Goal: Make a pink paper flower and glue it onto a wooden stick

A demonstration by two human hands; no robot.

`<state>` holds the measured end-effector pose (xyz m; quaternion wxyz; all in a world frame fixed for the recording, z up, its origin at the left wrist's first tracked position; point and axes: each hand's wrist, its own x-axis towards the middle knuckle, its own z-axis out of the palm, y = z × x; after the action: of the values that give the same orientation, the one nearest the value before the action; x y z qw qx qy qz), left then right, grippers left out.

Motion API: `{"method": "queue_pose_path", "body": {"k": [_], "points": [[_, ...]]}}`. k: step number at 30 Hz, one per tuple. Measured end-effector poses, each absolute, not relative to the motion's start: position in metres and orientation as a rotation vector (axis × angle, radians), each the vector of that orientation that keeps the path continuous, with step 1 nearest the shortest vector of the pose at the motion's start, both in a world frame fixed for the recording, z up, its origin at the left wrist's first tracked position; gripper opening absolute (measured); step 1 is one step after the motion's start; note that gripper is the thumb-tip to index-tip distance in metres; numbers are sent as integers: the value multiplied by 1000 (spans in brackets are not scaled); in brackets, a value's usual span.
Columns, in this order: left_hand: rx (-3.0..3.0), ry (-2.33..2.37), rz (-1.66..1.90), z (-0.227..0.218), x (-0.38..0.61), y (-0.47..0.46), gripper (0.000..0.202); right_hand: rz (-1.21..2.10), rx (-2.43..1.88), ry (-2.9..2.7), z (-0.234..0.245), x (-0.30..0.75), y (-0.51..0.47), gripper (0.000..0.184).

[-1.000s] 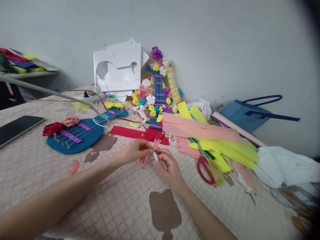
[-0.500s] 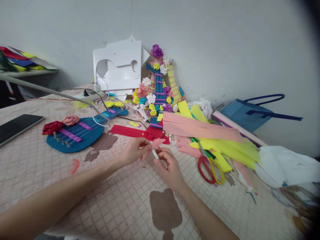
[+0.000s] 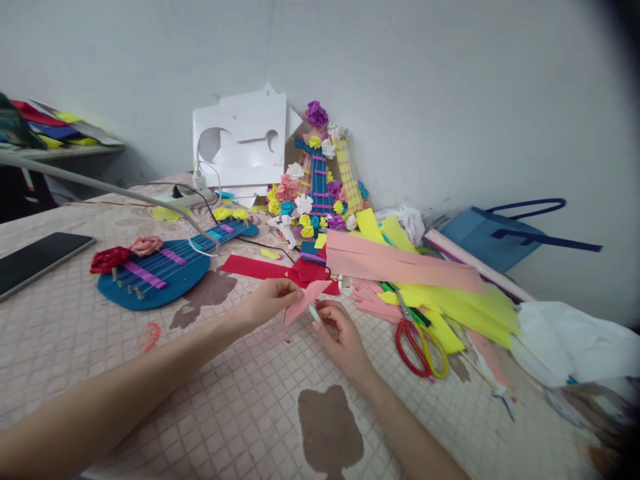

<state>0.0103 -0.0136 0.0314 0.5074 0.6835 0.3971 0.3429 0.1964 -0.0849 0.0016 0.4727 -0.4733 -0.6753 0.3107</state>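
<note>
My left hand pinches a piece of pink crepe paper above the table, in the middle of the view. A short pale stick is between the thumb and fingers of my right hand, its tip close to the paper; I cannot tell whether they touch. Behind the hands lie a red paper strip and a wide pink crepe strip. Scissors with red and yellow handles rest to the right of my right hand.
To the left lies a blue toy guitar with paper roses, beside a dark phone. A white glue gun stands before more decorated guitars at the wall. Yellow crepe strips and a white plastic bag are on the right.
The pink paper now looks flatter and more spread out, slanting between my hands. Both hands have stayed nearly in place, and the view has tilted slightly up.
</note>
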Motion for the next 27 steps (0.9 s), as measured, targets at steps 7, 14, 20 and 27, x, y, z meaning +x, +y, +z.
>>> {"method": "queue_pose_path", "body": {"k": [7,14,20,27], "points": [[1699,803,724,41,13,-25,25,1216,-959,-1259,2,192,-83,35],[1689,645,612,44,15,-33,29,1422,-979,-1099,5,188,-85,21],[1621,696,542,36,18,-32,37,1355,-1021,-1039,7,184,-87,18],[1527,728,493,38,16,-33,38,1381,-1058,-952,4,186,-87,22]]}}
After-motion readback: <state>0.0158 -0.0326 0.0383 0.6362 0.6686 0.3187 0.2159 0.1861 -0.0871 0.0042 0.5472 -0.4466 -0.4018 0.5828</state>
